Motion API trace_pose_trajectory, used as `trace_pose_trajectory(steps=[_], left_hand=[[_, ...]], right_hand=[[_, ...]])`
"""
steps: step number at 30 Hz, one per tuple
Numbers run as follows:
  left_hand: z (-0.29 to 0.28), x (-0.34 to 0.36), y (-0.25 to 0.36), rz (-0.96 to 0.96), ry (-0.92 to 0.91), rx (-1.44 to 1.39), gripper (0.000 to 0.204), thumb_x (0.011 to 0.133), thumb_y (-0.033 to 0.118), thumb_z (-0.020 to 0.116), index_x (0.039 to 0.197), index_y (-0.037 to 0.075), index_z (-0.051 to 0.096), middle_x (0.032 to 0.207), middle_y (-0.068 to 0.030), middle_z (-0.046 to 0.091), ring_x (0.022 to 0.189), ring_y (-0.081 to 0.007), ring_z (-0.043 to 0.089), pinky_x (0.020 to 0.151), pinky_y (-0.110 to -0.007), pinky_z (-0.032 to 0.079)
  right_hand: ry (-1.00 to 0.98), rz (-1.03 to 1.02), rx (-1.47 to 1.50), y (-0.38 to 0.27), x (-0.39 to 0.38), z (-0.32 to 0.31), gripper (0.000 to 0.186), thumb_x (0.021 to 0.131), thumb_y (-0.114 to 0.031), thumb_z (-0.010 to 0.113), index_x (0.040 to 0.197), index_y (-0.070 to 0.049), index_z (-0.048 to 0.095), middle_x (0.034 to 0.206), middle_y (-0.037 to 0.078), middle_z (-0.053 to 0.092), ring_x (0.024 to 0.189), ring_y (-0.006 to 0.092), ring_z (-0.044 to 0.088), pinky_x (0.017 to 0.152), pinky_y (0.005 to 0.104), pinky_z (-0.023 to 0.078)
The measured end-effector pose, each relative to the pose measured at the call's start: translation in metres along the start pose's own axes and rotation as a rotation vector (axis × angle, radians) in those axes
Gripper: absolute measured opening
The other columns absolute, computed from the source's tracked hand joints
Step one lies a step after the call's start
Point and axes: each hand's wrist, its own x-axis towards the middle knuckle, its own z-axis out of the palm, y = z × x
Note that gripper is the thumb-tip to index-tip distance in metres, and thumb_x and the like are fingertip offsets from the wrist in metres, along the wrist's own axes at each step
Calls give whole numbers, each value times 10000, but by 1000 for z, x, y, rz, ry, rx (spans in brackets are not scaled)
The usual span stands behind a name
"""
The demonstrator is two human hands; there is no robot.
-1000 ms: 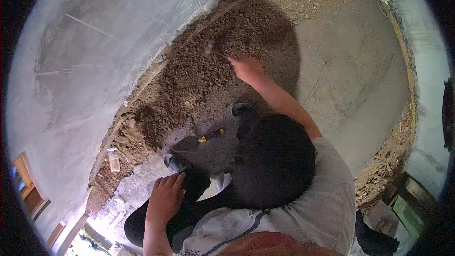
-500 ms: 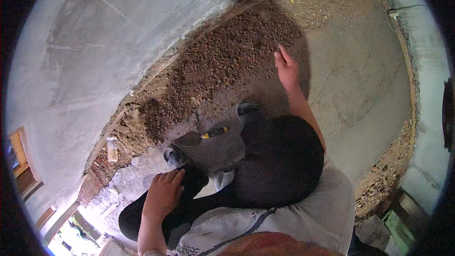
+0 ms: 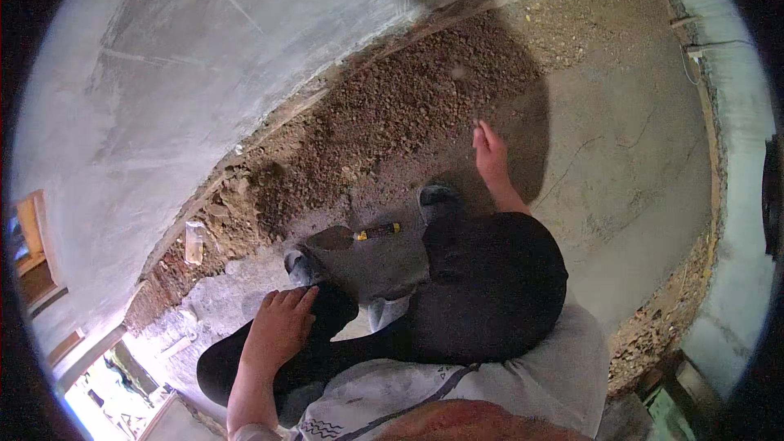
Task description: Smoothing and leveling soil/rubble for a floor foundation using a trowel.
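Note:
My left hand [image 3: 282, 323] rests on my left leg in dark trousers, its fingers laid flat and holding nothing. Out ahead, my right hand [image 3: 490, 153] is closed around a thin tool above the edge of the brown gravel [image 3: 392, 98]. Only a little of that tool shows past the fingers, and its far end blends into the stones, so its kind is unclear. Between my shoes a trowel [image 3: 377, 231] lies on the smooth grey floor. It has a black and yellow handle, and its dark blade points left.
A grey plastered wall [image 3: 196, 90] borders the gravel on the left and far side. Smooth concrete [image 3: 629, 139] spreads to the right, with fine cracks. Near the left wall stands a clear bottle-like container [image 3: 193, 243]. Loose rubble [image 3: 661, 318] lines the right wall.
My right hand has come back nearer to me, drawing the tool with it. My left hand stays on the leg, and the view has shifted slightly.

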Motion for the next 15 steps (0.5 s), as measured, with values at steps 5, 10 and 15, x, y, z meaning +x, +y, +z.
trace_pose_trajectory(steps=[5, 10, 15], left_hand=[[1, 4, -1, 38, 7, -22, 515, 962, 216, 598, 1449, 88, 488, 1343, -149, 597, 1224, -330, 574, 1090, -469, 412], [8, -3, -6, 3, 41, -38, 505, 963, 228, 596, 1439, 88, 504, 1320, -152, 612, 1217, -328, 580, 1092, -460, 411], [8, -1, -6, 24, 50, -32, 478, 972, 237, 580, 1421, 84, 525, 1321, -145, 617, 1211, -332, 589, 1092, -464, 410]], right_hand=[[70, -122, -387, 34, 9, 9, 469, 1048, -372, 555, 1331, -4, 617, 1005, 155, 708, 872, 195, 662, 787, 344, 514], [-20, 72, -148, 14, -10, -6, 466, 1052, -366, 527, 1345, -13, 611, 1158, 219, 710, 1068, 328, 699, 920, 399, 534], [37, -48, -372, 24, 6, -13, 469, 1060, -378, 510, 1342, -20, 621, 1173, 208, 713, 1060, 343, 698, 917, 415, 532]])
